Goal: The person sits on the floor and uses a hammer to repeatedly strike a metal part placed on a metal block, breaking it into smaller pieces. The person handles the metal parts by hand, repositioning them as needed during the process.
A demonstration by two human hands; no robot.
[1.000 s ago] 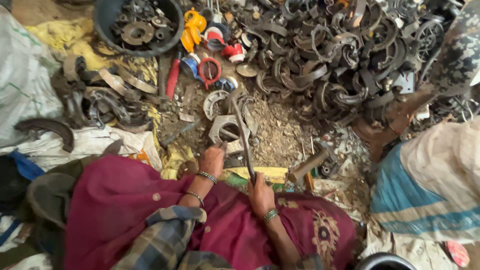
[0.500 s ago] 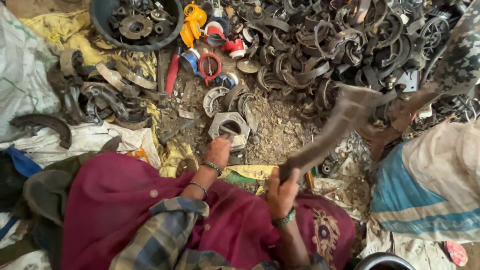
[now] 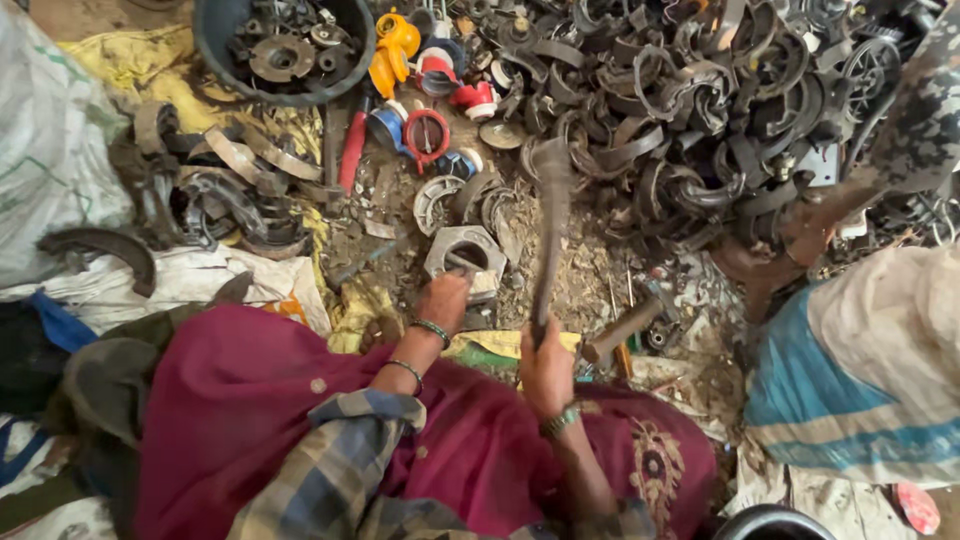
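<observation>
My right hand point(image 3: 546, 366) grips the handle of a hammer point(image 3: 550, 225) whose blurred head is raised above the ground, just right of a grey metal housing point(image 3: 465, 254). My left hand point(image 3: 443, 300) rests on the near edge of that housing and steadies it on the dirt. Both wrists wear green bangles. Dark red cloth and a checked sleeve cover my lap and arm at the bottom of the view.
A big heap of dark curved metal scrap parts point(image 3: 700, 120) fills the upper right. A black tub point(image 3: 285, 45) of parts stands at the top left. Red and yellow parts point(image 3: 425, 70) lie between. Another person point(image 3: 860, 370) sits at the right; a second hammer point(image 3: 620, 333) lies on the ground.
The hammer was down on the housing, then swung up and out to the right, and is now back nearly upright over the housing. My left hand stayed on the housing.
</observation>
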